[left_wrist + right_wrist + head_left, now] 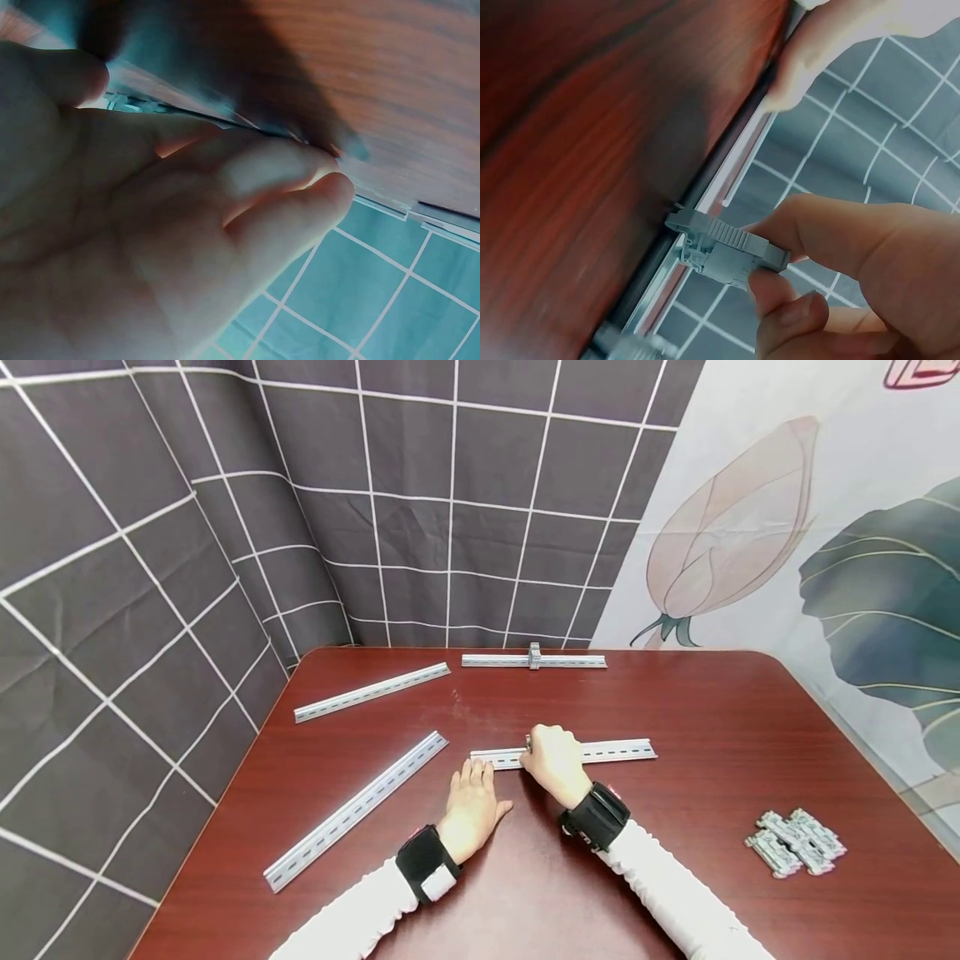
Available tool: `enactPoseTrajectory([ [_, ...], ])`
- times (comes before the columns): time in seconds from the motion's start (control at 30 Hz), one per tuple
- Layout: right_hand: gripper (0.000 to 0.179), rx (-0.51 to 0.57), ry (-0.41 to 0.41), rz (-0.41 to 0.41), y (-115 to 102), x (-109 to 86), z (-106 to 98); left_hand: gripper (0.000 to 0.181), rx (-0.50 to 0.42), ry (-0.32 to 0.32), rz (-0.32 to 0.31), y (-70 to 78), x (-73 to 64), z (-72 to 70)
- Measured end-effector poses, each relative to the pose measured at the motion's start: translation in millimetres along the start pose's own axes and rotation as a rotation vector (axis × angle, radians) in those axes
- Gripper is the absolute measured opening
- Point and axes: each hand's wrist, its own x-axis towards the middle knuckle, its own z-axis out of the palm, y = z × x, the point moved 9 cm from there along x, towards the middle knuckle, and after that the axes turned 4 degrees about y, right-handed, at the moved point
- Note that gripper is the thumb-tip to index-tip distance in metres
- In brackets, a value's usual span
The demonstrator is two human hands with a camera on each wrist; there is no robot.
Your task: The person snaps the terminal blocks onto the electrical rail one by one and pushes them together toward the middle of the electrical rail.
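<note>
My right hand (557,762) pinches a grey DIN-rail terminal block (727,251) between thumb and fingers. One end of the block meets a slotted metal DIN rail (618,750) at the middle of the table; whether it is fully seated I cannot tell. In the head view the hand hides most of the block. My left hand (472,806) lies with extended fingers at the left end of this rail, fingertips touching it. The left wrist view shows that hand's palm side (172,217). A blurred grey piece (634,346) appears lower along the rail in the right wrist view.
At the back edge lies another rail (495,661) bearing one terminal block (534,656). Two more rails lie at the left, one farther back (371,692) and one nearer (356,810). Several loose terminal blocks (798,842) are grouped on the right. Tile-patterned cloth hangs behind.
</note>
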Motion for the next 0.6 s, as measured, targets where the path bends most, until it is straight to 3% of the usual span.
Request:
enactPoseTrajectory([
  [0.27,0.027,-0.013,0.042,-0.001,13,-3.3,-8,0.066,-0.038,-0.041,-0.009,-0.5,-4.5,-33.4],
  [0.6,0.027,-0.017,0.051,-0.006,21,-2.4,-13,0.065,-0.061,-0.023,-0.007,-0.7,-2.4,-33.3],
])
